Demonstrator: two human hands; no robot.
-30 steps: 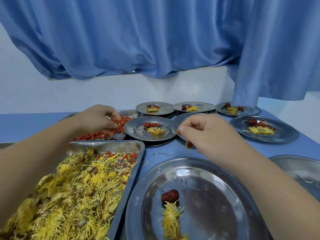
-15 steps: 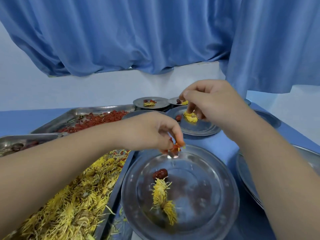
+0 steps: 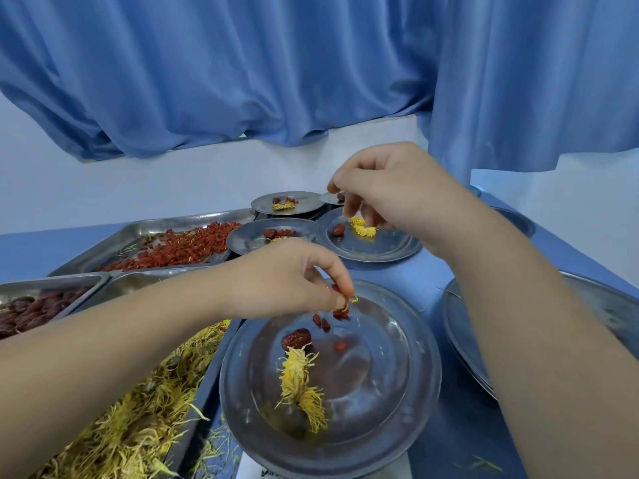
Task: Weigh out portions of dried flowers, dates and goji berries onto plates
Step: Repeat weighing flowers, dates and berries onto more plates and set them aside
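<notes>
My left hand hovers over the near steel plate and pinches goji berries at its fingertips. A few berries are dropping from it and one lies on the plate. The same plate carries a red date and a tuft of yellow dried flower. My right hand is farther back over another plate, which holds a date and a flower. Its curled fingertips point down at that flower; whether they hold anything is hidden.
On the left stand a tray of goji berries, a tray of dates and a tray of dried flowers. Filled plates stand at the back, stacked plates at the right. A white base shows under the near plate.
My left hand came from the goji tray to the near plate and is letting berries fall. My right hand rose and moved back over the farther plate.
</notes>
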